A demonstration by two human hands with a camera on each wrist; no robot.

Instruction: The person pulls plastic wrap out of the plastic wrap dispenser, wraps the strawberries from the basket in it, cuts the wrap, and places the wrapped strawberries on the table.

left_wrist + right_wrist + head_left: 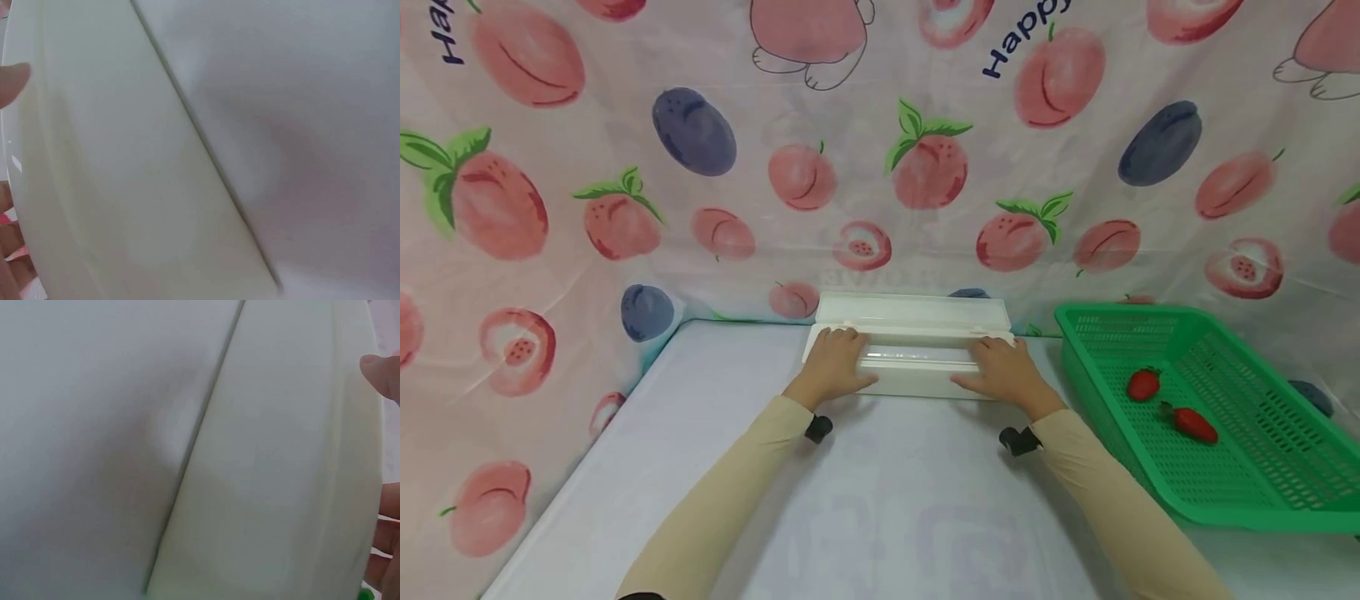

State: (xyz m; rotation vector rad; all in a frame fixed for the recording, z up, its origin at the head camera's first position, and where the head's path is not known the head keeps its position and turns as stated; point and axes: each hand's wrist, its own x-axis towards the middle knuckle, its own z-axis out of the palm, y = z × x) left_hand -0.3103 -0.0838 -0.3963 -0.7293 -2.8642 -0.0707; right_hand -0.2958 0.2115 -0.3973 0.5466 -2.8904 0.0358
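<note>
A long white cling film dispenser box [917, 382] lies crosswise at the back of the table, its lid [913, 312] swung up behind it. Inside the box a pale, shiny roll [917, 354] shows. My left hand [832, 367] grips the left end, thumb in front and fingers over the far side. At the other end my right hand [1006, 372] holds it the same way. In the left wrist view the thumb [12, 82] lies at the edge of the box's smooth front. The right wrist view has that hand's thumb [382, 376] beside the box's edge.
On the right stands a green plastic basket [1120, 454] with two strawberries [1195, 425] in it, close to my right forearm. A fruit-patterned cloth [865, 167] hangs right behind the box. White cloth covers the table [880, 500].
</note>
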